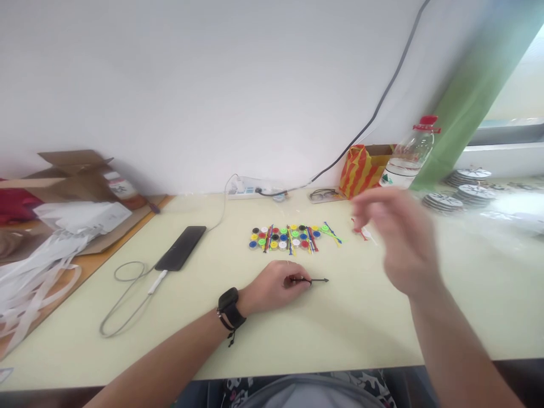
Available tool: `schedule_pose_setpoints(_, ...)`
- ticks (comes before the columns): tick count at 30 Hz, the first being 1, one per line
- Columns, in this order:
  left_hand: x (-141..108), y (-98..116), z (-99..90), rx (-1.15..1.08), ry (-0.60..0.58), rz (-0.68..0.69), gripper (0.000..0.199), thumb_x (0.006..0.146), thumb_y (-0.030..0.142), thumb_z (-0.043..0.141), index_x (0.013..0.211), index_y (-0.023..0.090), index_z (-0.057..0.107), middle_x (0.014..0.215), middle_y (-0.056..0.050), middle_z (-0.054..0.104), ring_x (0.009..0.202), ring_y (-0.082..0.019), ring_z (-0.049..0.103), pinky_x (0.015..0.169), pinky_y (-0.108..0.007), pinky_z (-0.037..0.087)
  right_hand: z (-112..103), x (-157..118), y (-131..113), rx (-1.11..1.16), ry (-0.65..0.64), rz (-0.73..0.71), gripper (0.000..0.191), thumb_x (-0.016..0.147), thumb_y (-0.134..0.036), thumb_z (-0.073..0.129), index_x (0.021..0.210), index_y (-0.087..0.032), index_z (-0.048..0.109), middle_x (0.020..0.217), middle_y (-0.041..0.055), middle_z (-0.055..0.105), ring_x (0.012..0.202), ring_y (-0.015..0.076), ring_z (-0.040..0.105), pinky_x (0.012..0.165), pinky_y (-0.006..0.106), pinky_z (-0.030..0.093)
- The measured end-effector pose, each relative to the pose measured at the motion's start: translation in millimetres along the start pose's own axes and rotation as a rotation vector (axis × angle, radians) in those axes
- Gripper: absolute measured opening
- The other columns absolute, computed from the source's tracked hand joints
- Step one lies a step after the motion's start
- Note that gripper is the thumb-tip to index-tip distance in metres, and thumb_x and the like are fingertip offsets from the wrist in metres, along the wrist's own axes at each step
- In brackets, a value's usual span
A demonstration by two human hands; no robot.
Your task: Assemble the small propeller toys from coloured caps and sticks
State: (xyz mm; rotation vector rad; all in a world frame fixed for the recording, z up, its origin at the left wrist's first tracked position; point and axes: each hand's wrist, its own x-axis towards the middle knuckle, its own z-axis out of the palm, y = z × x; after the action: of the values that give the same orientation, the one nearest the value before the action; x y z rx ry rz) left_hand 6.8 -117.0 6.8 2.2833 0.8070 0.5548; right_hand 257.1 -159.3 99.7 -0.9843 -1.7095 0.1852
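My left hand [280, 284], with a black watch on its wrist, rests on the table with thumb and fingers closed on a thin black stick [319, 280]. An arrow-like tip points out to the right. Raised over the right side of the table, my right hand [402, 238] is blurred, its fingers bent; whether it holds anything is not clear. Small round coloured discs [283, 238] lie in rows beyond my left hand, with thin coloured sticks [290, 240] lying across them. Red and white slim pieces [364, 232] lie just left of my right hand.
A black phone [181, 248] with a cable lies at left, near a cardboard box [76, 170] and white plastic straps [38, 289]. Along the wall are a power strip [249, 190], glasses [323, 195], a striped bag [361, 170] and a bottle [410, 153]. Stacked round plates [476, 194] stand right.
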Motion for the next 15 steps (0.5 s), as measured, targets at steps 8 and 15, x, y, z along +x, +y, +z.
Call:
schedule_pose_setpoints(8,2.1,-11.6,2.6,0.025,0.081,-0.008,0.015,0.095,0.028,0.062,0.097,0.021,0.075,0.083,-0.001,0.072,0.07,-0.013,0.059,0.065,-0.023,0.046,44.2,-32.2,65.2,0.041,-0.898,0.256,0.019,0.101,-0.031,0.051,0.098,-0.023,0.068,0.09,0.0034,0.069,0.076,0.0188,0.06,0.068,0.031,0.046)
schedule_pose_setpoints(15,2.6,-15.7,3.8,0.008,0.095,0.008,0.013,0.095,0.028,0.064,0.097,0.021,0.074,0.084,-0.002,0.07,0.072,-0.014,0.059,0.066,-0.024,0.046,63.7,-48.6,72.7,0.046,-0.809,0.227,0.004,0.09,-0.025,0.063,0.088,-0.022,0.063,0.088,0.0018,0.063,0.082,0.0187,0.057,0.072,0.03,0.044)
